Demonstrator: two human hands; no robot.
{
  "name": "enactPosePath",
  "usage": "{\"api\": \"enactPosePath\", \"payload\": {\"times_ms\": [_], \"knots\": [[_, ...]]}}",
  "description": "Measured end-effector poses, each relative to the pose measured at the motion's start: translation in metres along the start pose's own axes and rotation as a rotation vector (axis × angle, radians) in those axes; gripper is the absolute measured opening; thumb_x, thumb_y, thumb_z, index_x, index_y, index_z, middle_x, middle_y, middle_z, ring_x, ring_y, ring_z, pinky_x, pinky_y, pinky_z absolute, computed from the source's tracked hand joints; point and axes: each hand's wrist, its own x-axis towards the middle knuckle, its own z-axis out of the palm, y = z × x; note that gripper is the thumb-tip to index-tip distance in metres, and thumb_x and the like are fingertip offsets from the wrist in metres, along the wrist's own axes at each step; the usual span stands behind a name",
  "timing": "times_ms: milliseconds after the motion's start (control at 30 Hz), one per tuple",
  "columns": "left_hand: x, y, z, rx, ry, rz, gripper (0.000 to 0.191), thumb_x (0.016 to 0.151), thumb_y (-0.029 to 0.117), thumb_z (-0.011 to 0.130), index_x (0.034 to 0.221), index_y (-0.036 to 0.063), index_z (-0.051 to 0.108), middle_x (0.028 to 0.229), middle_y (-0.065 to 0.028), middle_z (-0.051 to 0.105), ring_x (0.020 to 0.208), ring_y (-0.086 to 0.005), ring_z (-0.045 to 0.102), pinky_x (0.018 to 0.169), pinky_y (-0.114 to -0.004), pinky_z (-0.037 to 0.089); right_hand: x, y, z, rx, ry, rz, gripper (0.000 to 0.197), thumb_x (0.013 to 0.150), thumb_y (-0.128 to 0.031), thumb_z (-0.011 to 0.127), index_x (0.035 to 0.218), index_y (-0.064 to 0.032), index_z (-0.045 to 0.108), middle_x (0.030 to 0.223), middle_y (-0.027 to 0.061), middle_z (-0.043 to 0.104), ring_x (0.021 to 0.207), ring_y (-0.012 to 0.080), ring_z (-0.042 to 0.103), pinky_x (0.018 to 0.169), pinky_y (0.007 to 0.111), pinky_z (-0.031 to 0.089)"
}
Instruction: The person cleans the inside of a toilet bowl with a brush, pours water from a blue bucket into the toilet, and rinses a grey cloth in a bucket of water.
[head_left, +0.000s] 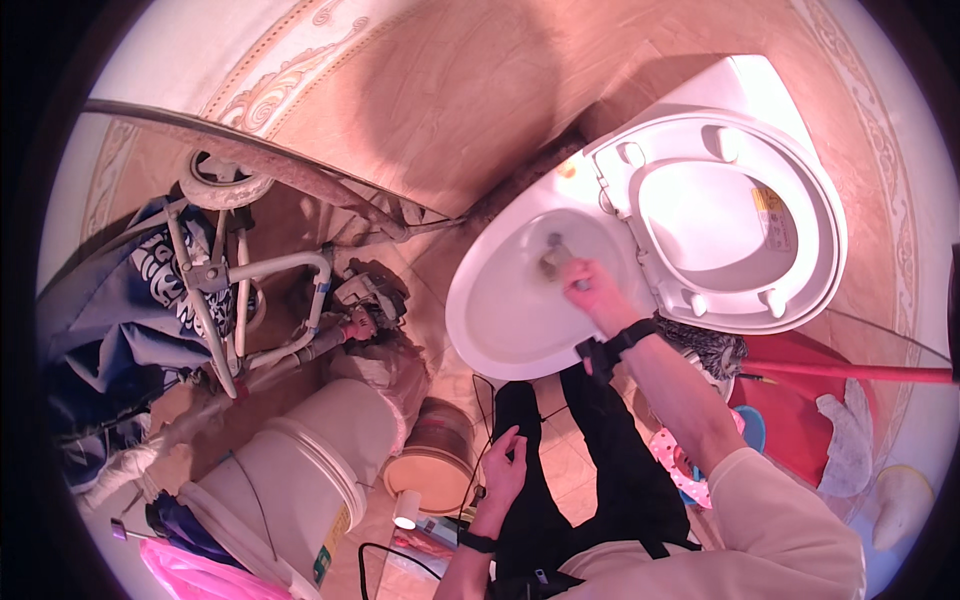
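My right hand (589, 289) is over the white ceramic toilet bowl (517, 322), closed around a slim light-coloured handled tool (562, 256). The tool's far end points down into the bowl near a brownish patch (550, 268) at the drain. Blur hides what kind of tool it is. My left hand (504, 471) hangs by my left thigh in black trousers, holding nothing, with thumb and fingers loosely apart. The toilet's white seat and lid (814, 225) are raised to the right of the bowl.
Left stand a metal-framed trolley (225, 277) with a dark blue bag (127, 300), a large white plastic bucket (277, 450) and a round tub (431, 480). Right lie a red basin (787, 420), a red pole (847, 370) and a grey cloth (847, 442).
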Motion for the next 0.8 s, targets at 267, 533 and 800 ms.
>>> {"api": "enactPosePath", "payload": {"times_ms": [267, 533, 800], "knots": [[-0.009, -0.013, -0.008, -0.018, 0.010, -0.022, 0.028, 0.086, 0.014, 0.059, 0.109, -0.0011, 0.059, 0.086, -0.0116, 0.067, 0.079, -0.0166, 0.065, 0.071, -0.027, 0.050, -0.011, -0.044, -0.021, 0.454, -0.672, 0.543, 0.019, 0.095, -0.013, 0.033, 0.108, -0.0014, 0.042, 0.092, 0.0084, 0.042, 0.084, 0.0219, 0.042, 0.084, 0.038, 0.035], [-0.006, -0.010, -0.004, -0.030, -0.009, 0.004, 0.029, 0.086, 0.012, 0.058, 0.111, -0.0013, 0.058, 0.085, -0.0112, 0.067, 0.078, -0.0160, 0.065, 0.070, -0.027, 0.050, 0.023, -0.028, -0.003, 0.109, -0.139, 0.280, 0.013, 0.086, 0.000, 0.039, 0.073, -0.0030, 0.038, 0.062, -0.0002, 0.038, 0.044, 0.0052, 0.037, 0.036, 0.015, 0.036], [-0.015, -0.009, -0.008, -0.047, 0.001, 0.008, 0.030, 0.085, 0.015, 0.059, 0.112, 0.0002, 0.058, 0.084, -0.0108, 0.067, 0.078, -0.0181, 0.065, 0.065, -0.027, 0.049, -0.037, -0.039, 0.012, 0.313, -0.242, 0.469, 0.020, 0.088, -0.001, 0.039, 0.069, -0.0061, 0.036, 0.059, -0.0027, 0.036, 0.043, 0.0037, 0.035, 0.033, 0.015, 0.034]]}}
